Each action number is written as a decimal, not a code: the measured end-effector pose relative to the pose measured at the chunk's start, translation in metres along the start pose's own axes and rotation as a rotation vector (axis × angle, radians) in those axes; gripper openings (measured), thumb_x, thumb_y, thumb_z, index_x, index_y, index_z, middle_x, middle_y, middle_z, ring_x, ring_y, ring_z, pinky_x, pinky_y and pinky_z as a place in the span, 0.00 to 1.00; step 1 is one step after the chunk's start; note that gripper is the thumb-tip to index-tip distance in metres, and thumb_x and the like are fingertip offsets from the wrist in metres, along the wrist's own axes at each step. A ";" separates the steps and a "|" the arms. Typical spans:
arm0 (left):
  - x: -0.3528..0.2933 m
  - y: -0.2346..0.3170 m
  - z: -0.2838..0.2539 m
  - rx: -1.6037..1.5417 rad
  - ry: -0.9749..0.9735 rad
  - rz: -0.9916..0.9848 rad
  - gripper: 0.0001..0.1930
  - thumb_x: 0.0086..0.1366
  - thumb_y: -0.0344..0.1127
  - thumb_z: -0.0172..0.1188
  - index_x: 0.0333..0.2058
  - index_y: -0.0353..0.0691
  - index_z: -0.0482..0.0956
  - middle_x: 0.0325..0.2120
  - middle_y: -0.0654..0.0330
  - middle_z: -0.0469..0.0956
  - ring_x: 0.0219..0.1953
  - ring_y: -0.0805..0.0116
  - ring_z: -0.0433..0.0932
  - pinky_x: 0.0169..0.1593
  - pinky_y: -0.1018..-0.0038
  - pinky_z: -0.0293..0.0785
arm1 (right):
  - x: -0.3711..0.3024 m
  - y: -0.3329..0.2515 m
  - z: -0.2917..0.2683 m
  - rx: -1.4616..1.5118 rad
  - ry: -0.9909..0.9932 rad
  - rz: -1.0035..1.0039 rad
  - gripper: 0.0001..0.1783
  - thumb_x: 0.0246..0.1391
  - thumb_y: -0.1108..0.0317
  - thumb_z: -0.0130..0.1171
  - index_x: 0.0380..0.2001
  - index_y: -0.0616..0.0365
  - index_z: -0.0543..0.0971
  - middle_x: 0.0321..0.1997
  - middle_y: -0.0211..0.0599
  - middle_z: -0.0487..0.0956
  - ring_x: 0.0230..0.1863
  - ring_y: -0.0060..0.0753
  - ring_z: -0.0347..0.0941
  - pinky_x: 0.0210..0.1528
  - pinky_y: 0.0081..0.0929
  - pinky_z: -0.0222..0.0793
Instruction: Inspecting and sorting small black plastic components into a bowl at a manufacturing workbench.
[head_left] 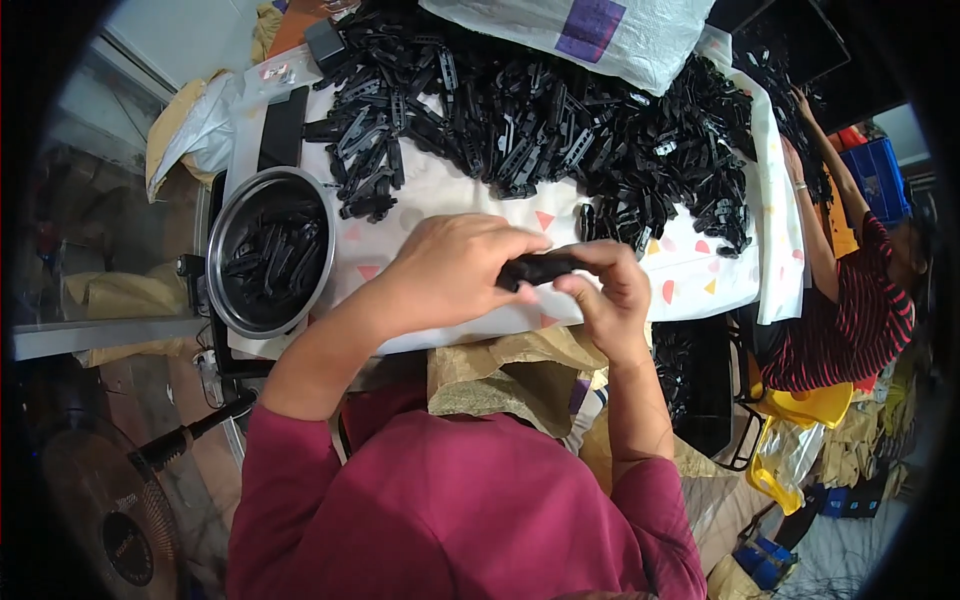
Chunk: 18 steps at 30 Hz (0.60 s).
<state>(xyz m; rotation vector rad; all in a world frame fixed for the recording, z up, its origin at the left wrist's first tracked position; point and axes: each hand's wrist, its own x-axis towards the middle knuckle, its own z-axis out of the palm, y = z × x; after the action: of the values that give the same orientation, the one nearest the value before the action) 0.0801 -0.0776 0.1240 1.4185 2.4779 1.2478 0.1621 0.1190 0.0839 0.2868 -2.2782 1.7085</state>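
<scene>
Between my two hands, above the near edge of the table, is a long narrow black plastic part (540, 268). My left hand (455, 265) closes on its left end, and the fingers and thumb of my right hand (612, 290) pinch its right end. Beyond my hands lies a wide heap of similar black plastic parts (520, 125), spread over a white patterned cloth (400, 225). A round metal bowl (222, 290) to the left of my left forearm holds more black parts. My fingers hide some of the held part.
At the far side, a white woven sack (640, 40) lies over the heap. A flat black slab (284, 128) sits beyond the bowl. On the right, another person in a striped top (845, 310) reaches toward black parts. A fan (120, 520) stands at lower left; brown paper sacking (510, 360) hangs before me.
</scene>
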 end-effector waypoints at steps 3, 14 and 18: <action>-0.038 0.005 -0.036 0.439 0.037 -0.192 0.14 0.52 0.36 0.61 0.39 0.44 0.77 0.30 0.60 0.78 0.34 0.59 0.76 0.37 0.66 0.71 | 0.008 0.006 -0.012 -0.110 -0.010 0.150 0.24 0.43 0.69 0.66 0.45 0.62 0.72 0.46 0.38 0.74 0.45 0.30 0.72 0.47 0.27 0.70; -0.110 -0.055 -0.069 1.076 0.380 -0.583 0.27 0.46 0.41 0.67 0.48 0.46 0.72 0.49 0.57 0.69 0.51 0.55 0.66 0.53 0.60 0.61 | 0.028 0.052 -0.028 -1.060 0.021 0.209 0.13 0.43 0.64 0.62 0.33 0.58 0.78 0.34 0.39 0.76 0.36 0.42 0.73 0.36 0.34 0.69; -0.033 -0.046 -0.008 0.438 0.326 -0.182 0.08 0.49 0.34 0.62 0.29 0.41 0.80 0.35 0.57 0.75 0.40 0.56 0.71 0.44 0.65 0.68 | 0.032 0.066 -0.008 -1.210 -0.015 0.266 0.15 0.39 0.63 0.62 0.32 0.56 0.77 0.37 0.41 0.75 0.38 0.45 0.72 0.37 0.35 0.70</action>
<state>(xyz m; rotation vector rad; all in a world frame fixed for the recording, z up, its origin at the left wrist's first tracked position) 0.0639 -0.1193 0.0882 1.0791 3.1718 1.0111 0.1118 0.1453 0.0371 -0.2746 -2.9433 0.1514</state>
